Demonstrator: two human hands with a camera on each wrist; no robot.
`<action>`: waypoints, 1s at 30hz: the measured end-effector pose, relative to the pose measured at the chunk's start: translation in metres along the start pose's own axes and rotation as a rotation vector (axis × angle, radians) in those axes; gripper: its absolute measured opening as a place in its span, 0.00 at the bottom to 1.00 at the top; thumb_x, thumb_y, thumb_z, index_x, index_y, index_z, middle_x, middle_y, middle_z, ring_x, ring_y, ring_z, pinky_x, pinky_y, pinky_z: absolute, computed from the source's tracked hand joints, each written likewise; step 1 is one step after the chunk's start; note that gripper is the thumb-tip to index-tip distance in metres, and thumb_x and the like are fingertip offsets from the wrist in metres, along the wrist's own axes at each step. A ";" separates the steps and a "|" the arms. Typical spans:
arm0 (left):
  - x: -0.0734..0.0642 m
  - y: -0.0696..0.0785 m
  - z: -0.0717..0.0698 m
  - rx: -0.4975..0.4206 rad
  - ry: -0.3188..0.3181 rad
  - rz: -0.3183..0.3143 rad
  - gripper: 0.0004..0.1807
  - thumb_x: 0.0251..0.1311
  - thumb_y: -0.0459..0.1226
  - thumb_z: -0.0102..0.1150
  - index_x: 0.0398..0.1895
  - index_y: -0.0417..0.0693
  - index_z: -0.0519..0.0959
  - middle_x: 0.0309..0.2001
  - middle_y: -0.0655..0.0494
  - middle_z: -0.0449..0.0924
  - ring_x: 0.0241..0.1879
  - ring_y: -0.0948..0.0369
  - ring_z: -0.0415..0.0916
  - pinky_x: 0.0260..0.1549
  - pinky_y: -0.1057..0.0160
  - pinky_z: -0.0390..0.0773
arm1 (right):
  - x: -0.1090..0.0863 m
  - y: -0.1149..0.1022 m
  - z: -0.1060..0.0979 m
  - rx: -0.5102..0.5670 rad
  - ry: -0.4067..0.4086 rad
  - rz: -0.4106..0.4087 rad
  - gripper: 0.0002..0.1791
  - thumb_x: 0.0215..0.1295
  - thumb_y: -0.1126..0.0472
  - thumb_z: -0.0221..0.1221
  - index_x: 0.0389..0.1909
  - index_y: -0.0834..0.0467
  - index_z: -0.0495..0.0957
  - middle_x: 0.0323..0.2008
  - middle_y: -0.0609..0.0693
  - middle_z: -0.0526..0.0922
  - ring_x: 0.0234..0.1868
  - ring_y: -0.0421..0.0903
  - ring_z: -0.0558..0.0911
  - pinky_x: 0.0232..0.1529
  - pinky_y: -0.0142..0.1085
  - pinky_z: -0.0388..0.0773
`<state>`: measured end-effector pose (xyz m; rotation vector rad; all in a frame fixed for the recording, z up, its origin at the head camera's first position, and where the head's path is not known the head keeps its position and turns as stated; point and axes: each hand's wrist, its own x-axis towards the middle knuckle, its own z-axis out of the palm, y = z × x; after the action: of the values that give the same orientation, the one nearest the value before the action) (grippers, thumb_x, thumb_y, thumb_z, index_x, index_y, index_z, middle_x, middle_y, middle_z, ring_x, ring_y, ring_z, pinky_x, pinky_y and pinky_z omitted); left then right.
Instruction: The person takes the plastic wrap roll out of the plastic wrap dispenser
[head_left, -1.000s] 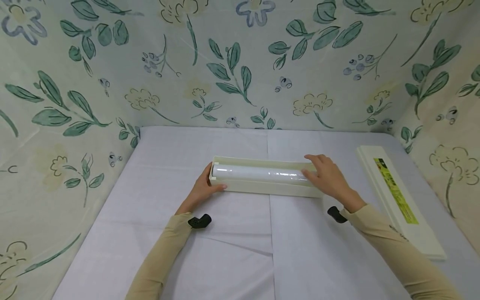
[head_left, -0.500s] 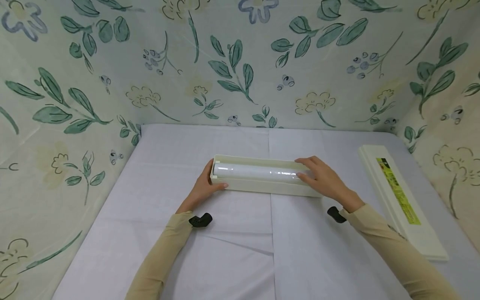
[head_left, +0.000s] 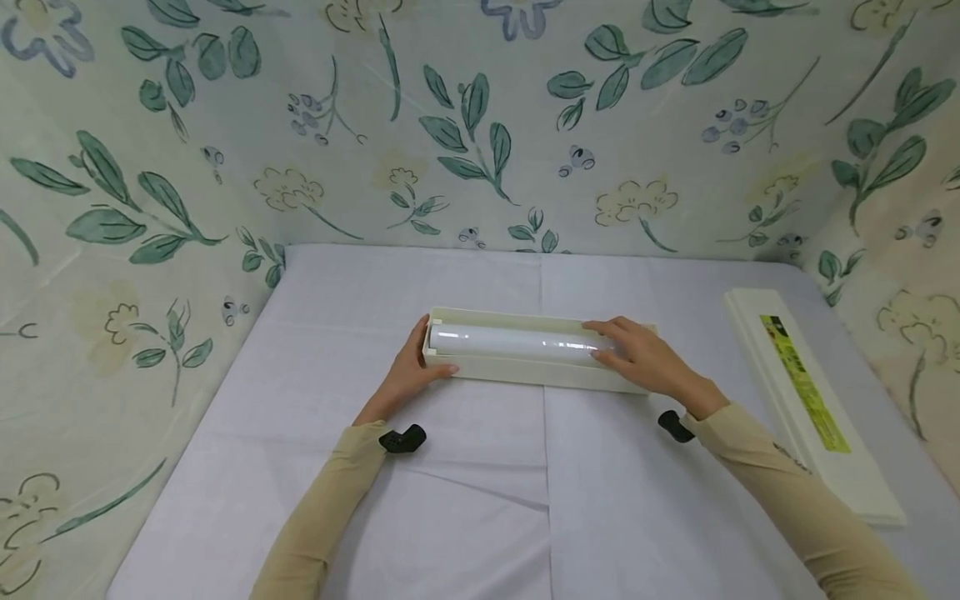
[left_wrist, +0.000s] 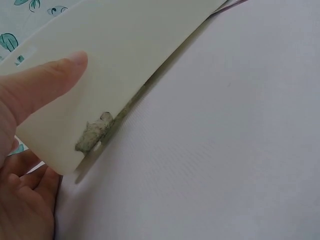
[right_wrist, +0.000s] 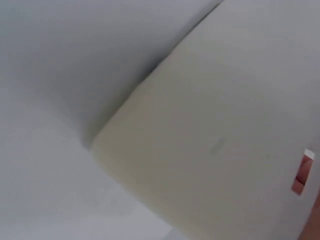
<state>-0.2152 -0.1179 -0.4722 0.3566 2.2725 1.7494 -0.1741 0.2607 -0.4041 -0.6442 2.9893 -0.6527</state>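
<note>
Left hand (head_left: 411,373) gripping the box (head_left: 525,374) at its left end, thumb across the front; box mid-desk (head_left: 450,492), shiny white roll (head_left: 502,341) lying inside; right hand (head_left: 651,360) over the other end, pinching the roll or merely touching, can't quite tell; white panel (head_left: 870,492) well off right

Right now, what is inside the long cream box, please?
Inside the long cream box, a glossy white roll lies lengthwise. The right hand hides the roll's right end, and whatever is beneath the roll cannot be seen.
</note>
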 end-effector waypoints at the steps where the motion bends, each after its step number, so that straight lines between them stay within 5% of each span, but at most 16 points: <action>1: 0.000 0.000 0.000 0.004 -0.001 0.000 0.58 0.50 0.37 0.69 0.75 0.53 0.36 0.74 0.49 0.48 0.73 0.51 0.48 0.71 0.48 0.47 | 0.000 0.001 0.001 0.002 -0.009 -0.001 0.26 0.68 0.48 0.52 0.65 0.50 0.65 0.56 0.57 0.74 0.54 0.55 0.75 0.52 0.55 0.73; 8: -0.001 0.002 0.001 -0.007 -0.005 -0.017 0.58 0.50 0.37 0.69 0.75 0.54 0.36 0.74 0.49 0.49 0.73 0.52 0.48 0.72 0.49 0.47 | 0.006 0.009 0.002 -0.005 -0.083 -0.066 0.27 0.68 0.49 0.53 0.66 0.48 0.64 0.60 0.57 0.73 0.55 0.56 0.75 0.53 0.55 0.73; 18: -0.011 0.026 0.001 -0.029 -0.032 -0.016 0.56 0.51 0.32 0.66 0.75 0.49 0.36 0.74 0.45 0.49 0.73 0.49 0.48 0.72 0.49 0.47 | 0.012 0.016 -0.002 -0.038 -0.142 -0.155 0.27 0.68 0.50 0.52 0.68 0.44 0.62 0.62 0.56 0.73 0.60 0.59 0.73 0.57 0.59 0.68; 30: 0.001 -0.003 0.001 0.003 0.001 0.003 0.58 0.49 0.38 0.70 0.75 0.60 0.38 0.74 0.52 0.50 0.73 0.53 0.49 0.71 0.48 0.48 | 0.018 0.024 0.002 -0.025 -0.179 -0.244 0.28 0.67 0.51 0.54 0.67 0.42 0.63 0.59 0.53 0.76 0.57 0.54 0.76 0.55 0.54 0.72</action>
<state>-0.2160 -0.1177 -0.4757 0.3596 2.2766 1.7488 -0.2004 0.2729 -0.4141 -1.0213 2.7828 -0.5343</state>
